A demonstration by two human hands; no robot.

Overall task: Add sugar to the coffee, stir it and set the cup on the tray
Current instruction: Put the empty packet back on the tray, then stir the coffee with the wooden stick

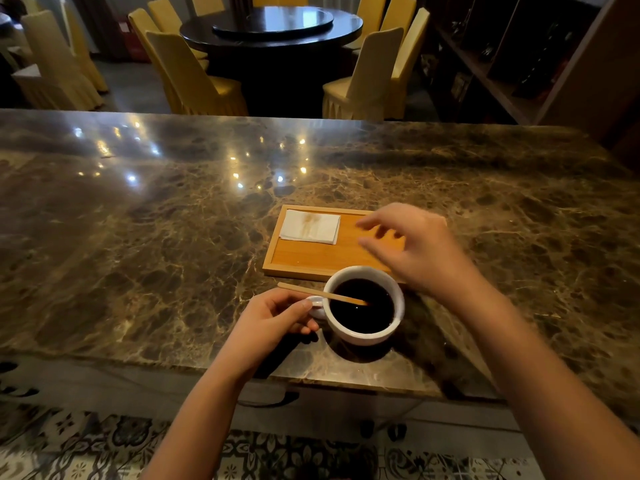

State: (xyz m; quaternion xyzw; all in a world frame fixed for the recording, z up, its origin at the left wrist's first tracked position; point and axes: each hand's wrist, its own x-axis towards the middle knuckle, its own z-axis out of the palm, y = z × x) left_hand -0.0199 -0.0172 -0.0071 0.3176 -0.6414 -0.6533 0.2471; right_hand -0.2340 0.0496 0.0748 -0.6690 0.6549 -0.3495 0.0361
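Left hand point(273, 315): forearm bare, fingers curled inward, thumb forward. Right hand point(412, 244): raised, blurred, fingers spread loosely, nothing held.

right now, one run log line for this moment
left hand: at cup handle | right hand: open over tray | stirrer: in coffee | cup: off tray

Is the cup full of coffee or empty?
Nearly full. Dark coffee sits close under the rim of the white cup, and the wooden stirrer dips into it.
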